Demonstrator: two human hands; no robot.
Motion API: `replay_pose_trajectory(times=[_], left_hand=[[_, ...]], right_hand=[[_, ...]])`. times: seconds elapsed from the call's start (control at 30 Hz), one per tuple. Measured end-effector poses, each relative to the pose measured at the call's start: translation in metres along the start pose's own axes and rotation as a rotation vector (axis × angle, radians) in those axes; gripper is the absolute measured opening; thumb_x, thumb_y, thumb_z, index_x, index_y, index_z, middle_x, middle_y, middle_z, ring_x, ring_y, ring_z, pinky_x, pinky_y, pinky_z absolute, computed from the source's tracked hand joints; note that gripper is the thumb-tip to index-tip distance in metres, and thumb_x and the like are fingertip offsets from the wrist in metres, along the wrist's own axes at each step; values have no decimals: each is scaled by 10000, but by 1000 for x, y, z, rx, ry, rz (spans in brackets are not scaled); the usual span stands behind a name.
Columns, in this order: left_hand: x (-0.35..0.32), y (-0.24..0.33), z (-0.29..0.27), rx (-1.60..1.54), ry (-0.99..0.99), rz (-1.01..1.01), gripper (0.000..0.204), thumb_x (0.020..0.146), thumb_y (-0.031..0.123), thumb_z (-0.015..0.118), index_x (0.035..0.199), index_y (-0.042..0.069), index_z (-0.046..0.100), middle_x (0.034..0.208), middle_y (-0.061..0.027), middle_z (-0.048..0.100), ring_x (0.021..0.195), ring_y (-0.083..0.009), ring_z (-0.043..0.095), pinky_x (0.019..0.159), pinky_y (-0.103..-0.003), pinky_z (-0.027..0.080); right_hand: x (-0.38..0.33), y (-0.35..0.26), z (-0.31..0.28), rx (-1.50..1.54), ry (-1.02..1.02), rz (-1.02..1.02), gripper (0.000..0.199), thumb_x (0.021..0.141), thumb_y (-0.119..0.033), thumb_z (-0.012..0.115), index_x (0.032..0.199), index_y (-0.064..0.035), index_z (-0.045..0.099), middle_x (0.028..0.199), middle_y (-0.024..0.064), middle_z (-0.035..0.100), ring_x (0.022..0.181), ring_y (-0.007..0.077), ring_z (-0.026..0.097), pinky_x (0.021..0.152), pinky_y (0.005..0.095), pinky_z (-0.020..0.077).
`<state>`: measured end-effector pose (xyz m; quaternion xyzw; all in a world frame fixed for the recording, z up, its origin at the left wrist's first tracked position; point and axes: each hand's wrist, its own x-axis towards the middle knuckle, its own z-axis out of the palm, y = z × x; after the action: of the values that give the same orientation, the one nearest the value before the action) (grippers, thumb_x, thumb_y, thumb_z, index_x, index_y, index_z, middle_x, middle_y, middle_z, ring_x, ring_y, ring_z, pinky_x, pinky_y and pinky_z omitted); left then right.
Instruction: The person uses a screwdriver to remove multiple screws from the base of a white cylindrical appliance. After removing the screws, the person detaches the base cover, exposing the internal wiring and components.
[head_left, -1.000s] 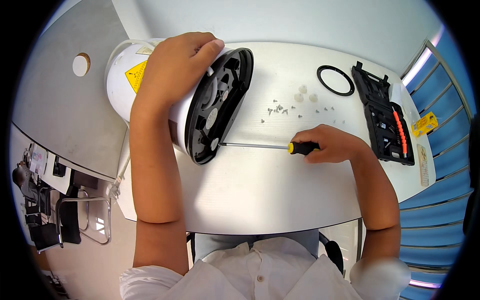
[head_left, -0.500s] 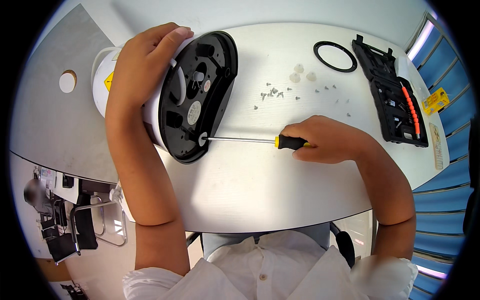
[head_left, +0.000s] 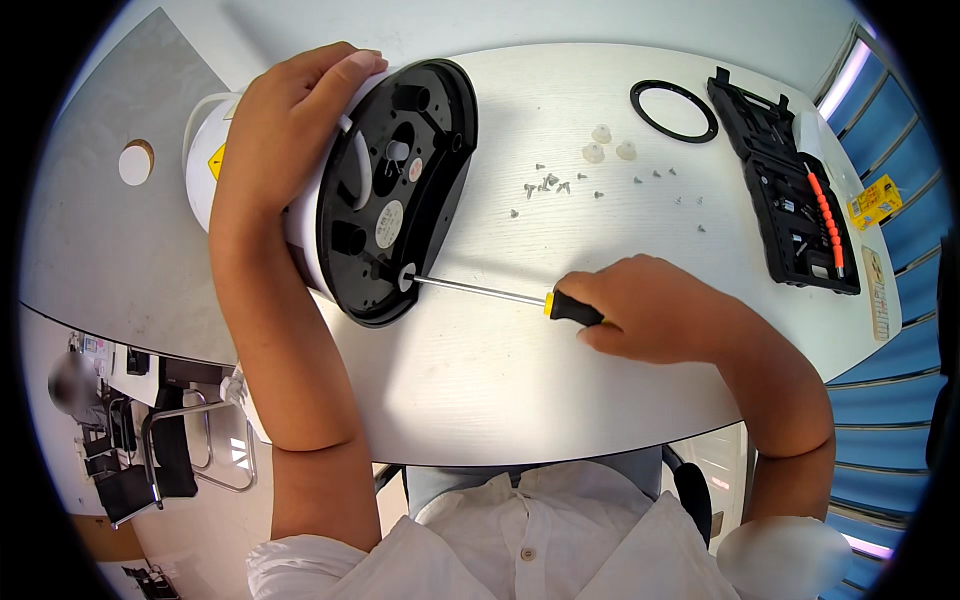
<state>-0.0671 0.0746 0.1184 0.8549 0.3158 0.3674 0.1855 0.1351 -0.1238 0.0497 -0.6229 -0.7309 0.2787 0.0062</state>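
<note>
A white household appliance [head_left: 306, 235] lies on its side at the left of the table, its black base [head_left: 345, 285] facing right. Over its upper side my left hand [head_left: 285, 135] is wrapped, keeping hold of the body. My right hand [head_left: 650, 305] grips a screwdriver [head_left: 480, 291] by its black and yellow handle. The long metal shaft runs left to the base, and its tip sits in a pale round spot [head_left: 406, 277] at the base's lower edge. Whether a screw is there is hidden.
Several small screws [head_left: 550, 182] and three translucent rubber feet [head_left: 593, 152] lie mid-table. Beyond them is a black ring [head_left: 637, 100]. An open black tool case [head_left: 790, 215] holds bits and an orange flexible shaft [head_left: 826, 220]. A yellow box [head_left: 874, 202] stands at the right edge.
The screwdriver's handle end has swung down toward me, so the shaft slants more, its tip still at the same spot. My right hand has turned with it; the left stays put.
</note>
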Motion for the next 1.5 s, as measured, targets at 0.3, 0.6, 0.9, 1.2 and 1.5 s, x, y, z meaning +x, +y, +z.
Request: replay_pose_trajectory(times=[0.3,0.6,0.9,1.2,1.5], left_hand=[[-2,4,-1,1,4,-27,400,886,375,509,951,31,702,772,-79,669,721,-162,590,726,-272,461],[-1,4,-1,-43,-5,-83,415,880,378,513,986,29,713,814,-90,687,774,-170,618,760,-272,470],[-2,5,-2,-25,2,-57,400,882,376,520,953,29,706,791,-77,676,743,-158,596,734,-268,462],[-2,1,-1,-53,6,-13,364,885,354,522,894,30,688,738,-70,647,678,-150,563,684,-270,450],[-1,1,-4,20,4,19,387,885,361,497,867,19,678,721,-102,639,666,-203,565,688,-310,456]], right_hand=[[-3,-4,21,-313,219,-106,241,823,-58,617,1048,-1,553,713,106,620,618,247,645,538,357,503],[-2,-6,26,-249,190,-69,251,830,-140,633,1029,-31,527,709,98,604,633,260,628,561,367,487],[0,-3,-2,377,-113,80,215,859,-193,487,839,3,575,740,161,627,634,290,607,618,407,476],[2,-4,-2,216,-54,29,171,844,-192,552,863,-22,559,725,120,630,603,241,597,574,361,467],[-6,-14,58,-379,563,-112,207,786,-195,701,872,-67,563,709,65,556,661,223,585,599,351,434]])
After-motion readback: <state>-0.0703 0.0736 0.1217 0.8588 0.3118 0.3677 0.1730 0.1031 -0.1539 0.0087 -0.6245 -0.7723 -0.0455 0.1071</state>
